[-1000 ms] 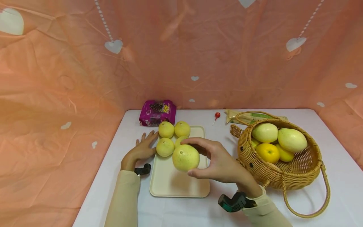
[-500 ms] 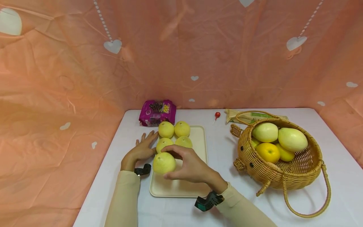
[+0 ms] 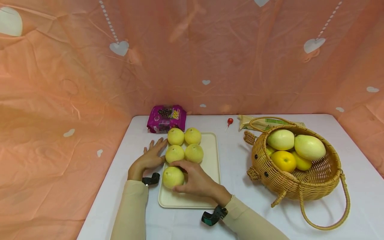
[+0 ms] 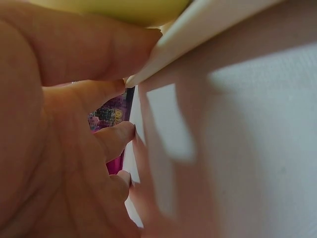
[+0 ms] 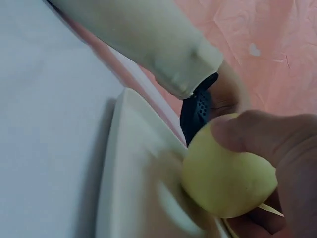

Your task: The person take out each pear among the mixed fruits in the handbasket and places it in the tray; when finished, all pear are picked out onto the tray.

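Observation:
My right hand [image 3: 196, 180] grips a pale yellow round fruit [image 3: 173, 177], thumb on the near side and fingers on the far side. The fruit sits at the left side of the cream tray [image 3: 192, 200]; in the right wrist view this fruit [image 5: 225, 173] appears to touch the tray surface [image 5: 143, 173]. Behind it, several similar fruits [image 3: 194, 153] stand in two rows on the tray. My left hand [image 3: 151, 157] lies at the tray's left edge, fingers spread. The left wrist view shows its thumb [image 4: 99, 49] and fingertips against the tray rim [image 4: 198, 27].
A wicker animal-shaped basket [image 3: 279, 185] with several yellow and pale green fruits stands on the right. At the back lie a purple package [image 3: 166, 119], a red lollipop [image 3: 230, 121] and a beige-green packet [image 3: 267, 123]. A pink curtain [image 3: 192, 66] hangs behind the table.
My right hand has carried the fruit left and down, from above the tray's middle to its left side in front of the two rows. My left hand has stayed in place.

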### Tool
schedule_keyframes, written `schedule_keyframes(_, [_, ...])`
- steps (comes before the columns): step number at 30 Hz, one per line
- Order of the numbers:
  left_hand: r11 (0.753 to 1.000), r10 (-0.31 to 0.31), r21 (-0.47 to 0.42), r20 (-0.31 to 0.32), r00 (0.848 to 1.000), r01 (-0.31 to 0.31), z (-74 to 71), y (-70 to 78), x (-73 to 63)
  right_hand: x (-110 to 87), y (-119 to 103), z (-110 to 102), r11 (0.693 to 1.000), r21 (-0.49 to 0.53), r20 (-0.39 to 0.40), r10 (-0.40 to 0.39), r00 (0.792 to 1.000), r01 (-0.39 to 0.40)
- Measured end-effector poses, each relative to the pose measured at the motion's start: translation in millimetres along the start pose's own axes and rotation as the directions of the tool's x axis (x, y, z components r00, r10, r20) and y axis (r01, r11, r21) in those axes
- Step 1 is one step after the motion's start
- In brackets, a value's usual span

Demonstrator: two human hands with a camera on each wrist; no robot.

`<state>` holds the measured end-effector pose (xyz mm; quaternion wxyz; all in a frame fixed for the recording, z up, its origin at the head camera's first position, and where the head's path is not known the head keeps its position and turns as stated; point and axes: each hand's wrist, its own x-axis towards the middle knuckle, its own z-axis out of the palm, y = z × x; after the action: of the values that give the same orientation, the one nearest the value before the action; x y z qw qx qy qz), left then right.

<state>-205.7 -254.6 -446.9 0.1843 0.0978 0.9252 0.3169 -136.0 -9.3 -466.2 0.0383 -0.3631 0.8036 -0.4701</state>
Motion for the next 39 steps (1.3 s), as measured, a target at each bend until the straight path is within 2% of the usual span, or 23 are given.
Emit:
schedule_keyframes(7, [1.0,0.0,0.0,-0.004,1.0,0.0,0.7,-1.6,1.8,1.7,4,7,0.998,0.046,-0.026,0.048,0.999,-0.046])
schedule_keyframes(16, [1.0,-0.002,0.008,-0.006,1.0,0.002,0.5,-1.9,3.3,2.1,4,10,1.0,-0.013,-0.061,0.01,0.998,-0.011])
schedule_keyframes(24, [1.0,0.0,0.014,0.001,1.0,0.0,0.8,-1.8,3.2,-1.7,0,4,0.997,-0.061,-0.042,0.048,0.998,-0.05])
schedule_keyframes(28, [1.0,-0.016,0.0,0.003,1.0,0.016,0.4,-2.7,2.0,-6.2,-7,-7,0.997,-0.059,-0.029,0.038,0.999,-0.04])
schedule_keyframes(31, [1.0,-0.024,-0.01,0.006,1.0,0.024,-0.2,-3.2,1.8,-14.3,-15,-19,1.0,-0.001,-0.02,0.024,1.0,-0.024])
schedule_keyframes(34, [0.999,-0.031,-0.019,0.012,0.999,0.031,0.1,-3.1,2.7,-27.3,-24,-34,0.994,0.108,-0.013,0.023,1.0,-0.022])
schedule_keyframes(39, [0.999,-0.036,-0.026,0.019,0.999,0.036,0.6,-2.2,4.3,-56.6,-41,-66,0.951,0.308,0.002,0.025,1.0,-0.024])
